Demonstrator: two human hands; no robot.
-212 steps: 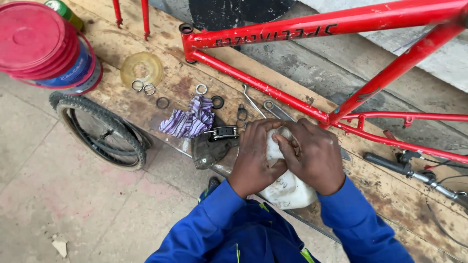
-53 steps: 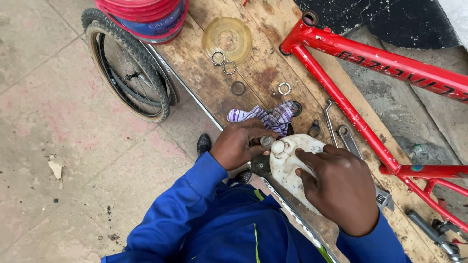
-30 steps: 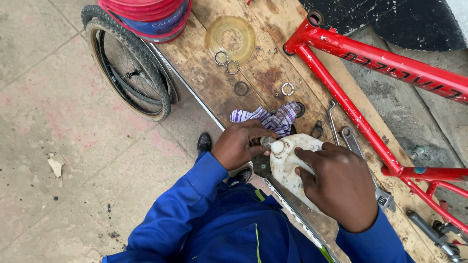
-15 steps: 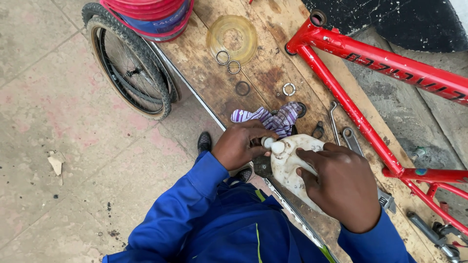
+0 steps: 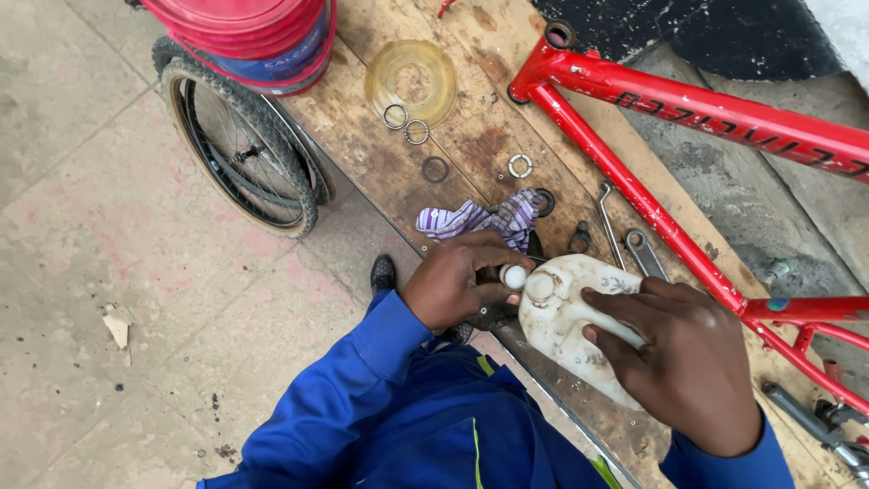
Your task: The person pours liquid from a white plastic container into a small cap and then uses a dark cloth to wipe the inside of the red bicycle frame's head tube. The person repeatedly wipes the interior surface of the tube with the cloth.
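Gripped around its body by the right hand [image 5: 688,362], a grimy white plastic bottle [image 5: 566,317] is held over the wooden bench [image 5: 398,172]; its small cap [image 5: 514,276] is pinched by the left hand [image 5: 457,281]. Light, slightly squashy and probably greasy, it is best held mid-body.

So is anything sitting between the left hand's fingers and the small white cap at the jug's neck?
Nothing visible. The left hand already pinches the small white cap right beside the neck of the dirty white jug, which the right hand grips on the wooden bench.

View: single head camera | Facing: steeply down, close above the wooden workbench [image 5: 398,172] | Floor left of workbench
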